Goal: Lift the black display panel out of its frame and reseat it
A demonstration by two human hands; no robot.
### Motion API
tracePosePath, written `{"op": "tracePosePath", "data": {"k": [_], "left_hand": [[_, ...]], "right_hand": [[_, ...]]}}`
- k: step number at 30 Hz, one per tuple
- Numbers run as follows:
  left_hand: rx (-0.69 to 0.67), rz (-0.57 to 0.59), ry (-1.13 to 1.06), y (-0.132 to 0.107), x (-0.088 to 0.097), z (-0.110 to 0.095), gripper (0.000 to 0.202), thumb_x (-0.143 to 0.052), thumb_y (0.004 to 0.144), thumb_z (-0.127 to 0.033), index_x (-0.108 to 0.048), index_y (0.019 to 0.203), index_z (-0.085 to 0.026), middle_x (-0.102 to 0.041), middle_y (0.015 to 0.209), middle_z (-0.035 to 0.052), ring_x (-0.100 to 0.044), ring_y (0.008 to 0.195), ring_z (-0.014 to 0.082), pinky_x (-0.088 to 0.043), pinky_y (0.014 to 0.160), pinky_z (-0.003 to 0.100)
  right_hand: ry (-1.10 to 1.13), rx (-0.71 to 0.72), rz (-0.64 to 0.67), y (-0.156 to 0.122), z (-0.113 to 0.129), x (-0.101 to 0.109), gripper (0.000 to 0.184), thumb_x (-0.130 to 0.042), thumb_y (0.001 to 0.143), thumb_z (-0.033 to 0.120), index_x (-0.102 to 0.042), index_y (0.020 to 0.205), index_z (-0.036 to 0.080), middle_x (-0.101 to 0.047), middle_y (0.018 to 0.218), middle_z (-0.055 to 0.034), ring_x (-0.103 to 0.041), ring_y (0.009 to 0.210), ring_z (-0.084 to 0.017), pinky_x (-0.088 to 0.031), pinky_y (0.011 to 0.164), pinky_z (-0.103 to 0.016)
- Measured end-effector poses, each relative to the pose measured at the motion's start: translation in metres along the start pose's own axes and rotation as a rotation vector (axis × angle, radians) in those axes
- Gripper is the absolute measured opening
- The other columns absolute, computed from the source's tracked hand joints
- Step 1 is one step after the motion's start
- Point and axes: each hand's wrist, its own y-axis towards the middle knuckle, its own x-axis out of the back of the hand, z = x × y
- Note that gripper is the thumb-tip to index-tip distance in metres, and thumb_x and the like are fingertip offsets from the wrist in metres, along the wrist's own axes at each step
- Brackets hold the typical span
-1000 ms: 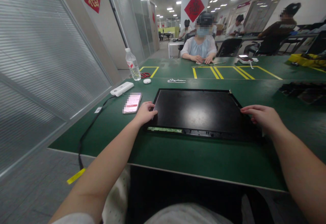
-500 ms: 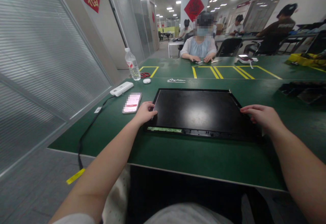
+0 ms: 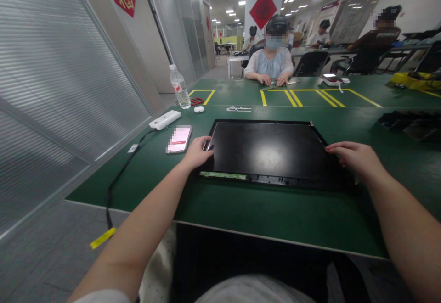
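Black panel x1, L hand + R hand, grip pinching opp. edges, phone x1

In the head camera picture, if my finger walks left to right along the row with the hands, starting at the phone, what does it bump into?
Phone → left hand → black screen panel → right hand → dark pile.

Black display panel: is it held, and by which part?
The left hand seems to pinch the display panel by its left edge; the right hand is at the right edge, its grip unclear.
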Motion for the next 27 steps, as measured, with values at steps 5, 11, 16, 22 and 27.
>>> {"op": "tracePosePath", "data": {"k": [5, 11, 16, 22, 27], "left_hand": [[-0.002, 0.008, 0.033, -0.001, 0.001, -0.003, 0.053, -0.072, 0.072, -0.021, -0.067, 0.125, -0.019, -0.062, 0.131, 0.0135, -0.06, 0.123, 0.0322, -0.047, 0.111, 0.047], [-0.083, 0.022, 0.042, -0.003, 0.001, -0.006, 0.044, -0.07, 0.079, -0.031, -0.069, 0.121, -0.019, -0.059, 0.132, 0.0139, -0.056, 0.13, 0.0318, -0.045, 0.113, 0.046], [-0.169, 0.051, 0.085, -0.008, 0.001, -0.011, 0.049, -0.077, 0.077, -0.042, -0.07, 0.12, -0.021, -0.053, 0.14, 0.0141, -0.051, 0.136, 0.033, -0.035, 0.121, 0.048], [-0.395, 0.216, 0.061, -0.014, 0.01, -0.022, 0.053, -0.085, 0.07, -0.044, -0.073, 0.119, -0.027, -0.049, 0.15, 0.0118, -0.04, 0.145, 0.0356, -0.03, 0.123, 0.052], [-0.501, 0.394, 0.003, -0.016, 0.015, -0.026, 0.031, -0.084, 0.074, -0.04, -0.075, 0.1, -0.027, -0.057, 0.145, 0.009, -0.05, 0.139, 0.0301, -0.036, 0.118, 0.047]], "right_hand": [[-0.07, -0.002, 0.005, -0.001, 0.002, 0.001, 0.025, -0.067, 0.072, 0.032, -0.079, 0.09, 0.019, -0.068, 0.072, -0.0035, -0.052, 0.059, -0.014, -0.045, 0.058, -0.03], [-0.149, 0.065, 0.011, 0.01, -0.011, 0.001, 0.03, -0.066, 0.072, 0.037, -0.08, 0.094, 0.021, -0.071, 0.078, -0.0039, -0.057, 0.062, -0.017, -0.046, 0.063, -0.032], [-0.194, 0.104, 0.003, 0.014, -0.015, 0.001, 0.032, -0.065, 0.072, 0.037, -0.08, 0.095, 0.021, -0.073, 0.077, -0.0038, -0.059, 0.062, -0.018, -0.047, 0.066, -0.033], [-0.177, 0.173, 0.051, 0.01, -0.013, 0.002, 0.037, -0.065, 0.075, 0.037, -0.078, 0.106, 0.022, -0.076, 0.092, -0.0059, -0.065, 0.076, -0.02, -0.052, 0.074, -0.035], [-0.221, 0.557, 0.261, 0.007, -0.012, 0.0, 0.044, -0.074, 0.071, 0.04, -0.075, 0.114, 0.03, -0.068, 0.136, -0.0057, -0.062, 0.122, -0.031, -0.049, 0.105, -0.049]]}}
